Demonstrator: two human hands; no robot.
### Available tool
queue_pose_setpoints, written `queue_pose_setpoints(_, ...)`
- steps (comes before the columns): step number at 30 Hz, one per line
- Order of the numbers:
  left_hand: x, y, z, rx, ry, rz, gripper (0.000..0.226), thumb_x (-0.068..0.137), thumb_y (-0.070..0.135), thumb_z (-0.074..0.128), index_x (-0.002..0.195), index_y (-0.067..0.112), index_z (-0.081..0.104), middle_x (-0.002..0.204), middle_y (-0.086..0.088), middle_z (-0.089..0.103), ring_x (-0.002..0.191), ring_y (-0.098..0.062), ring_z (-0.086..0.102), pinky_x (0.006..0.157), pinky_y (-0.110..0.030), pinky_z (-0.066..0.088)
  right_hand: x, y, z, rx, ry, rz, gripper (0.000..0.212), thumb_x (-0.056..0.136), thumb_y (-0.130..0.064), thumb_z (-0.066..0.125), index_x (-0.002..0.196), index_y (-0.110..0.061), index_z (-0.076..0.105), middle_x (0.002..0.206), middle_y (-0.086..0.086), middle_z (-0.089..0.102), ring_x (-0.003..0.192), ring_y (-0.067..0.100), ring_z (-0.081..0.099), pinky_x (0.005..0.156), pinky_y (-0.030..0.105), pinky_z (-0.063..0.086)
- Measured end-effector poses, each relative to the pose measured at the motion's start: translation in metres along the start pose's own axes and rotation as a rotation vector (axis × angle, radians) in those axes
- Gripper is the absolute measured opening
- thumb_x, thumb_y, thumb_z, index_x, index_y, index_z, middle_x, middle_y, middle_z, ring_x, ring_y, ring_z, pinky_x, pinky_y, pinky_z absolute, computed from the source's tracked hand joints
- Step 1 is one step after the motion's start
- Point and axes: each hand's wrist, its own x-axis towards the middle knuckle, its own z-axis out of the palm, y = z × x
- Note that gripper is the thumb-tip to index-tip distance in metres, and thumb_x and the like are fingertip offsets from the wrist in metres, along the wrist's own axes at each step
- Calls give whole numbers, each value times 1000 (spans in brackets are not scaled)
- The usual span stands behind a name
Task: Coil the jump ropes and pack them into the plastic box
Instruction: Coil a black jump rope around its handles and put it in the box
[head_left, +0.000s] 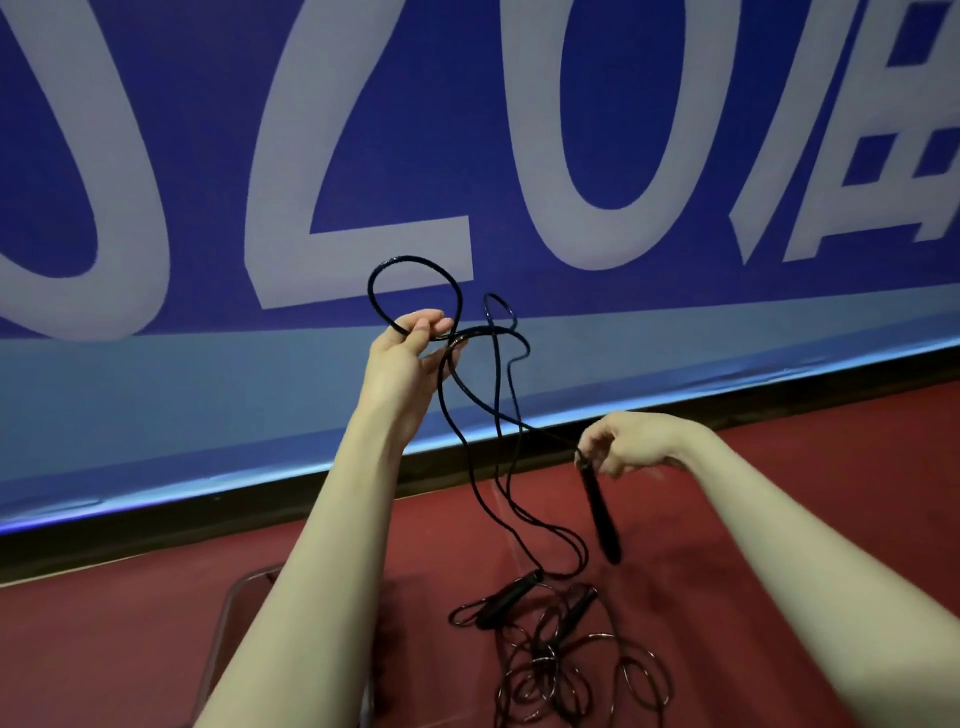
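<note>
The raised left hand (410, 348) pinches loops of a black jump rope (470, 405); the right hand (621, 441) grips its handle (602, 514) above the red floor (104, 649).

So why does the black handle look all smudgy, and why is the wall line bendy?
Head view: the handle hanging from the right hand is smeared by motion blur, while the left hand holding the rope looks sharper; the wide-angle lens curves the wall's base; a bright glare strip runs along the banner's bottom edge.
</note>
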Motion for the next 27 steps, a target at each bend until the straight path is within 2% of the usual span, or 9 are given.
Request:
queue_pose_setpoints(2,0,-5,7,30,-7,-15,21,104,12,39,96,12,58,89,2,63,80,-21,69,66,-25,53,10,-11,3,77,288,-43,34,80,11,51,77,-21,66,79,-2,66,75,13,59,68,24,45)
queue_pose_setpoints(4,0,-11,10,57,-29,-30,21,104,12,38,95,12,57,86,2,61,75,-21,67,66,-25,52,11,-31,4,434,588,-109,28,85,2,51,78,-23,61,86,1,66,82,16,58,75,26,44)
queue_pose_setpoints(7,1,-18,10,80,-44,-54,21,104,13,39,94,12,57,86,2,62,75,-20,66,69,-26,51,7,-53,0,988,396,-184,20,94,-16,45,101,-20,63,104,2,71,105,18,60,94,39,38)
queue_pose_setpoints(9,2,-22,8,91,-46,-73,20,104,14,40,94,12,57,85,3,63,72,-18,65,68,-26,50,3,-56,-2,943,219,-209,29,96,-28,47,114,-13,64,103,5,74,107,19,64,90,39,37)
queue_pose_setpoints(12,5,-21,5,68,-21,-66,19,104,12,42,92,12,57,83,3,64,75,-17,62,67,-25,49,2,-55,3,727,168,-289,21,92,-21,60,99,-3,69,84,12,71,88,22,70,89,33,44)
queue_pose_setpoints(18,11,-25,-11,280,-15,-24,18,103,18,42,95,15,58,89,2,61,86,-19,64,69,-23,47,-5,-52,-2,225,145,-262,27,85,-48,69,88,-21,73,74,-9,62,70,3,55,79,23,40)
queue_pose_setpoints(20,11,-29,-13,337,-50,2,19,103,23,44,95,17,61,91,1,61,88,-19,61,70,-22,48,1,-53,2,62,239,-260,29,76,-57,73,86,-29,73,73,-13,62,76,3,56,79,28,38)
queue_pose_setpoints(22,11,-29,-12,371,-49,17,19,102,27,46,98,18,63,94,0,62,82,-16,60,68,-21,47,5,-55,5,60,387,-260,25,83,-47,70,78,-23,73,53,-13,51,60,10,46,64,27,34)
queue_pose_setpoints(27,16,-32,-26,614,-18,51,22,93,37,62,100,17,67,78,4,61,56,-7,42,53,-20,34,9,-43,-11,479,721,-121,29,90,-18,64,62,-10,65,40,-6,29,41,14,26,44,24,28)
